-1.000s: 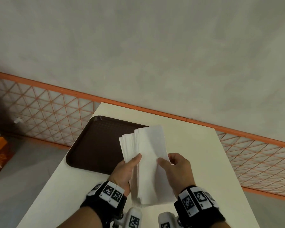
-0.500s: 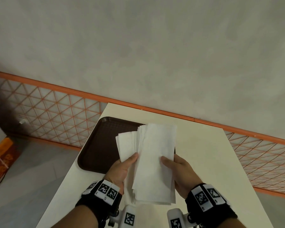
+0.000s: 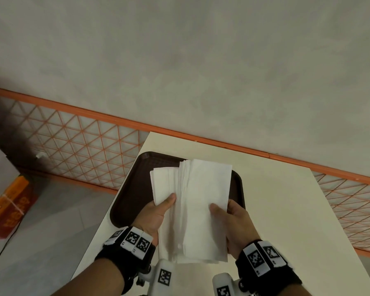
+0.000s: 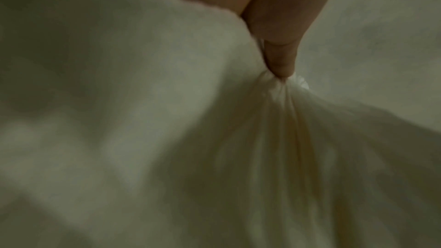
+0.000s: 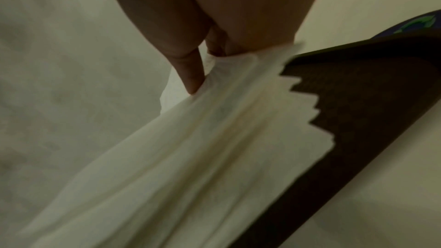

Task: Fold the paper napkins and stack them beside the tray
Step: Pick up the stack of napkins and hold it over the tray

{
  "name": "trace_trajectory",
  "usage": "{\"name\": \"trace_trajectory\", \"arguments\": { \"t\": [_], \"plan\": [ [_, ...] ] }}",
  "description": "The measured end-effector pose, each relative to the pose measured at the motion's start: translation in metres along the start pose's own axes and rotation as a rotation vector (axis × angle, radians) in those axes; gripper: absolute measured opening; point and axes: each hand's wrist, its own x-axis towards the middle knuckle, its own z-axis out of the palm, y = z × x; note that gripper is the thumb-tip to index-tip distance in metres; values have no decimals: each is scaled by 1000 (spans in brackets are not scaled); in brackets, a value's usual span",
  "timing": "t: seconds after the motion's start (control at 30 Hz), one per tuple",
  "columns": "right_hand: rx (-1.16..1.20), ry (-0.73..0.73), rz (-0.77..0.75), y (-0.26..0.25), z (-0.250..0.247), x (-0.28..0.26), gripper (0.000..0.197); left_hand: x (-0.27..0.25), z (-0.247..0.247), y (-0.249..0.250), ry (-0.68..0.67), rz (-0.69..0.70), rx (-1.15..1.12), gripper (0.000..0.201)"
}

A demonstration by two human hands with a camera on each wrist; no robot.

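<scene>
I hold a thick bundle of white paper napkins (image 3: 201, 206) in the air over the near right part of the dark brown tray (image 3: 135, 189). My left hand (image 3: 158, 212) grips the left part of the bundle, thumb on top. My right hand (image 3: 229, 218) grips the right part, thumb pressed on the top sheet. The left wrist view shows a fingertip (image 4: 281, 63) pinching into bunched napkin paper (image 4: 238, 148). In the right wrist view, fingers (image 5: 190, 71) clamp the fanned napkin edges (image 5: 226, 129) with the tray (image 5: 358, 101) behind.
The tray lies at the left far end of a cream table (image 3: 286, 210). A grey wall with an orange lattice band (image 3: 73, 142) runs behind. An orange box (image 3: 8, 208) sits on the floor at the left.
The view has shifted, so table and tray sit further right in the picture. The bundle stays in both hands, its top sheets now more upright and fanned further right of the lower ones.
</scene>
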Motion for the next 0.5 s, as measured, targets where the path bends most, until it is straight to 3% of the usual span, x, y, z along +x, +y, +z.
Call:
{"name": "trace_trajectory", "arguments": {
  "t": [0.2, 0.5],
  "plan": [
    [-7, 48, 31, 8, 6, 26, 16, 22, -4, 17, 23, 4, 102, 38],
    [-12, 137, 18, 7, 3, 58, 13, 74, -15, 36, 80, 32, 298, 35]
  ]
}}
